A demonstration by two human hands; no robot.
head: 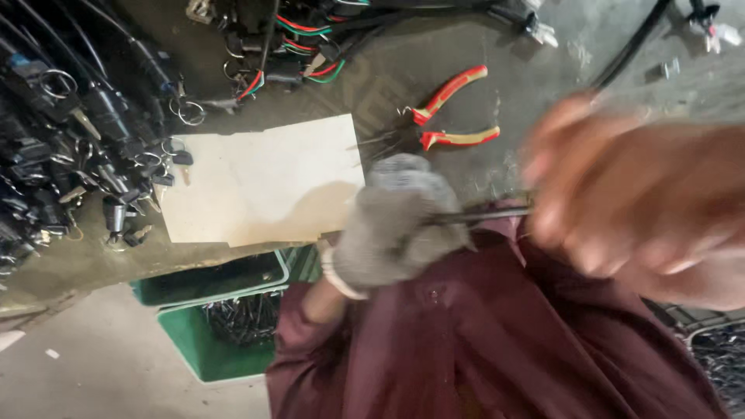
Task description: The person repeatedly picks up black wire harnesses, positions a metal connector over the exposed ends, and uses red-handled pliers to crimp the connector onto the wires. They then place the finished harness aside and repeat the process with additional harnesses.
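Grey, stained concrete makes up the bench (pixel 434 85), seen from the head camera looking down. On it lie a pale board (pixel 260 178) and, just beyond that, pliers (pixel 454 116) with red and yellow handles, their jaws pointing toward the board. To the left is a heap of black locks and keys (pixel 85 140) with metal rings, and along the far edge run wire bundles (pixel 303 46) in red, green and black. Below the bench edge stand two green crates (pixel 206 341), the nearer one holding dark metal parts. The left hand (pixel 396 225), in a grey knit glove, is closed in a fist around one end of a thin black cable (pixel 485 215), which runs level to the right, just above the maroon shirt (pixel 497 341). The right hand (pixel 628 194) is bare and badly blurred; it meets the cable at its other end, fingers curled, but whether they pinch it cannot be told.
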